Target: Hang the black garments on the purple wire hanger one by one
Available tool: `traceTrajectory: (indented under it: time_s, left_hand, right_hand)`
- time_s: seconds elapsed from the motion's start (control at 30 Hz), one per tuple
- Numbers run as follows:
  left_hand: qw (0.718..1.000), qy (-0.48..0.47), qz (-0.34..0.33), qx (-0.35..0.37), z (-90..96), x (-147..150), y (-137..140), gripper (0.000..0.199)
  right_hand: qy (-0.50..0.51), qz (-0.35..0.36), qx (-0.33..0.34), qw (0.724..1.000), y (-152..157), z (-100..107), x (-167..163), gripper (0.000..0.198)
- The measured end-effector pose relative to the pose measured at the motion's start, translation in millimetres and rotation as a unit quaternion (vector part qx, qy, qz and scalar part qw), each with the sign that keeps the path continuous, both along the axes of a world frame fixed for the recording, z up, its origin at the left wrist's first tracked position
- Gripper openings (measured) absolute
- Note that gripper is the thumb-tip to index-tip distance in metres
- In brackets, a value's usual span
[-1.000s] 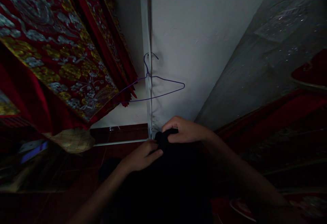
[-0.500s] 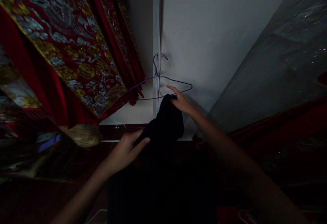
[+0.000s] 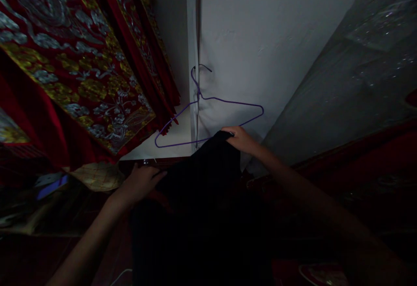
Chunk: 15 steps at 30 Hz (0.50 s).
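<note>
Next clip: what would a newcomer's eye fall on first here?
Probably the red cloth with silver and gold embroidery, which fills the upper left of a dim scene. Next comes the thin purple hanger near the middle, hanging at a pale upright strip against the wall. Lower down, the left hand and right hand hold a black cloth between them.

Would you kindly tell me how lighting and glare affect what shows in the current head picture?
In the head view, the light is dim and the black cloth in the left hand and right hand loses most folds to darkness; also in the head view, soft shadows mark the pale wall near the purple hanger, and glints dot the translucent sheet.
</note>
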<state>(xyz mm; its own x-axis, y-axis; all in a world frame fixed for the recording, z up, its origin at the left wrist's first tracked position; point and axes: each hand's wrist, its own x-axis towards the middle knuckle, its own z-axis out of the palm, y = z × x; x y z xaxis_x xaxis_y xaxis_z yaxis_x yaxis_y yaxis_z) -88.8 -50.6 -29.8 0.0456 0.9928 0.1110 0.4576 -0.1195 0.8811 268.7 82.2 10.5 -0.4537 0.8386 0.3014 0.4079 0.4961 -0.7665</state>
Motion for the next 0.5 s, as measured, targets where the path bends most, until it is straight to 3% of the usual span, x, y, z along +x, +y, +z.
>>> traceTrajectory:
  time_s: [0.1,0.27,0.37,0.5]
  left_hand:
    - [0.998,0.022,0.061,0.026,11.1,-10,21,0.022]
    - [0.991,0.047,0.111,0.058,51.4,-3,43,0.007]
    - [0.987,0.035,0.113,0.111,72.4,17,47,0.01]
    - [0.974,-0.027,0.063,0.216,86.2,45,60,0.017]
  right_hand:
    - [-0.019,-0.019,0.009,1.0,-9,16,15,0.013]
    - [-0.023,-0.046,0.027,0.998,-18,28,25,0.013]
    - [-0.012,-0.041,0.023,0.999,-24,28,20,0.011]
    - [0.015,-0.003,0.0,1.0,-39,30,8,0.01]
